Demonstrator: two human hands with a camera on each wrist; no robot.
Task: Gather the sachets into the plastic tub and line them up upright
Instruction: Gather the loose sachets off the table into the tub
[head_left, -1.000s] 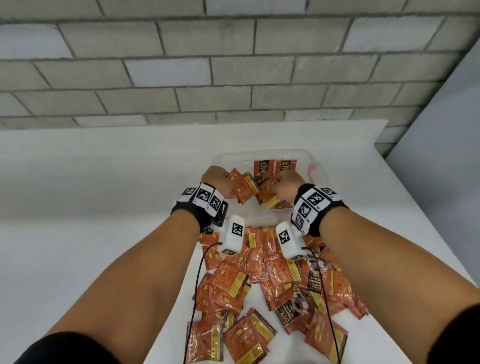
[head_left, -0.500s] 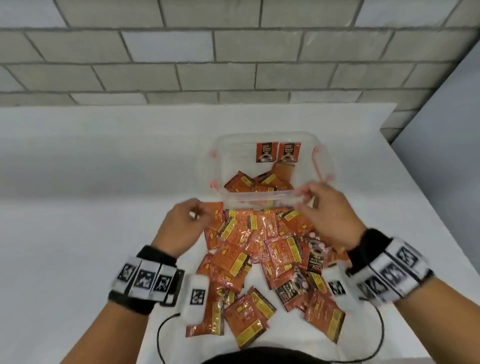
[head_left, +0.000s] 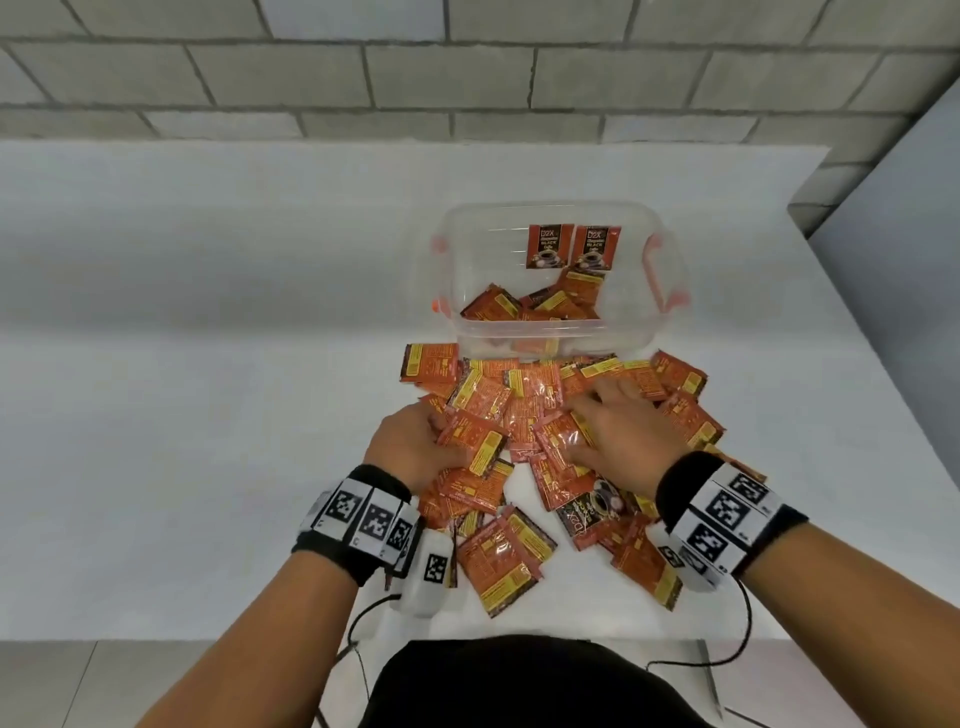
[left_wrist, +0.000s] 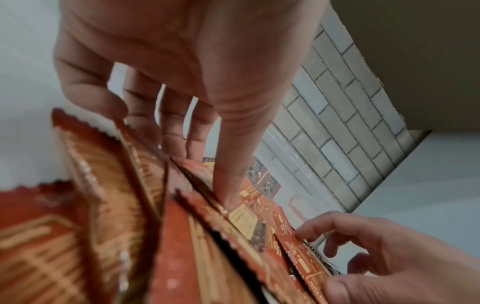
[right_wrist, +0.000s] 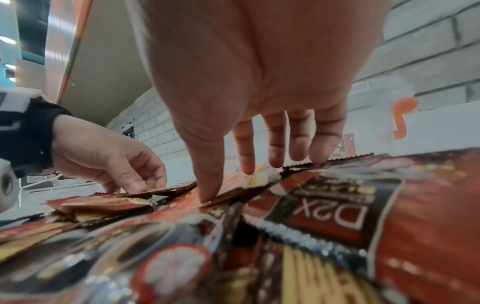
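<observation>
While tub (head_left: 628, 332) sits nearby, both hands press sachets (head_left: 530, 410) w/ straight fingers (right_wrist: 275, 144).

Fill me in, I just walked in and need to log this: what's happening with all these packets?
A person is gathering orange sachets from a heap on the white table into a clear plastic tub beyond it. Both hands are down on the heap: the left hand touches packets at its left side, the right hand presses fingertips on packets to the right. Two sachets stand upright against the tub's far wall; a few more lie loose inside. Most are still on the table.
</observation>
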